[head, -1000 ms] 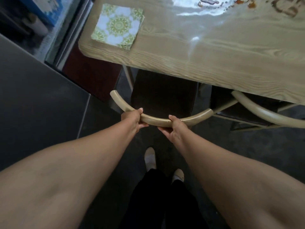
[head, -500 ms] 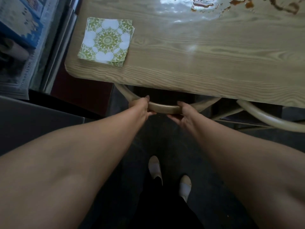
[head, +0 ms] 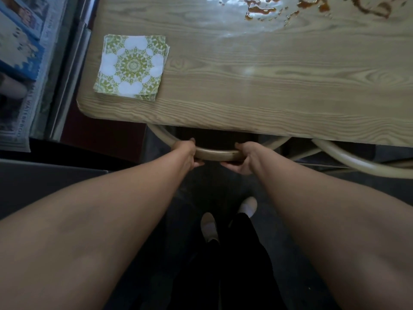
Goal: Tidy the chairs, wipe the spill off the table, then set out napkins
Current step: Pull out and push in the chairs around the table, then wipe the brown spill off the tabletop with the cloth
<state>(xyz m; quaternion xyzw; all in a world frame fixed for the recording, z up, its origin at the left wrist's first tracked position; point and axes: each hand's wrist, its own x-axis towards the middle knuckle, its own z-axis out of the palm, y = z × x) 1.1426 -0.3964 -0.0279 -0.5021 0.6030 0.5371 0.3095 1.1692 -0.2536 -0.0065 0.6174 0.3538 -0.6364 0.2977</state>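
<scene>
My left hand (head: 190, 154) and right hand (head: 243, 158) grip the smooth, curved wooden chair rail (head: 218, 154) spanning between them, the wood-grained counter (head: 268, 97) just beyond.

Blue box: a blue cardboard box with a white jagged pattern (head: 22, 57) lies in the upper left of the frame, cut off by the left edge.
Second blue item: a blue flat printed thing (head: 24, 16) sits in the top left corner, its picture too blurred to read.
Printed sheet: a pale paper sheet with grey lettering (head: 21, 121) lies along the left edge, under the blue box.
Metal strips: grey metal strips (head: 67, 86) slant down from the top, just right of the sheet.
Red panel: a dark red flat panel (head: 100, 133) sits left of centre, beside the strips' lower end.
Grey surface: a dark grey smooth surface (head: 44, 182) fills the left middle.
Floor: dark grey floor (head: 210, 186) shows at lower centre.
</scene>
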